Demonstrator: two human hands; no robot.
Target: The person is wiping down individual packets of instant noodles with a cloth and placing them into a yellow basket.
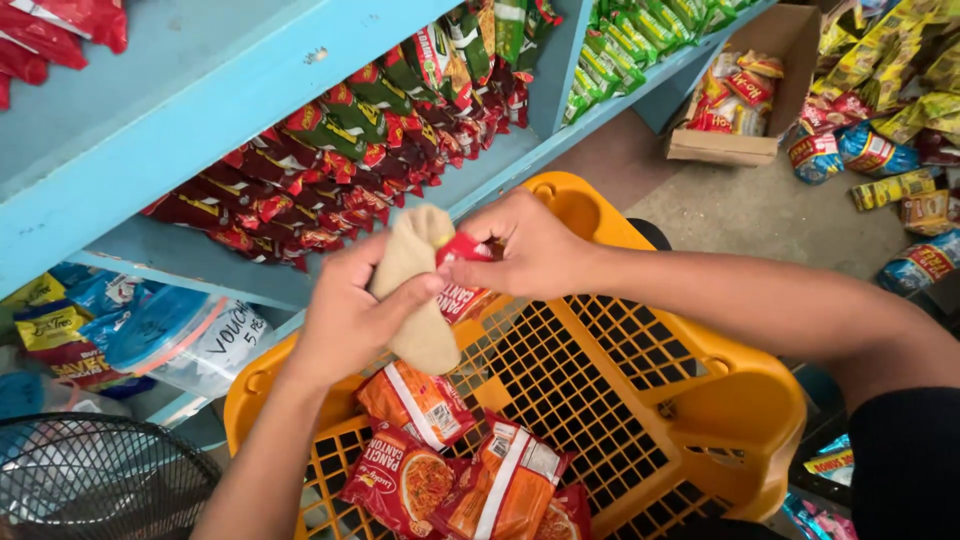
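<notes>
Noodle packet (462,272), red and orange, sits between the two hands above the yellow basket (640,400), partly hidden behind a beige cloth (415,290). Judging by its crinkled wrapper, the packet is likely light, thin-skinned and a little slippery, with brittle contents that could crack if squeezed hard; its sealed top edge looks like the safest place to pinch it.

From the head camera, the left hand (345,320) is closed around the cloth, fingers wrapped about its middle so the fabric bunches above and below the fist. The right hand (535,250) is nearly closed as well, thumb and fingertips pinching the upper end of the packet just beside the cloth. Both hands touch what they hold, and the two things press against each other.

Below them, more noodle packets (460,480) lie flat in the basket's mesh bottom. A blue shelf (200,110) behind carries rows of red and green snack bags (340,160). A cardboard box (745,90) stands on the floor further off, with loose packets scattered near it.
</notes>
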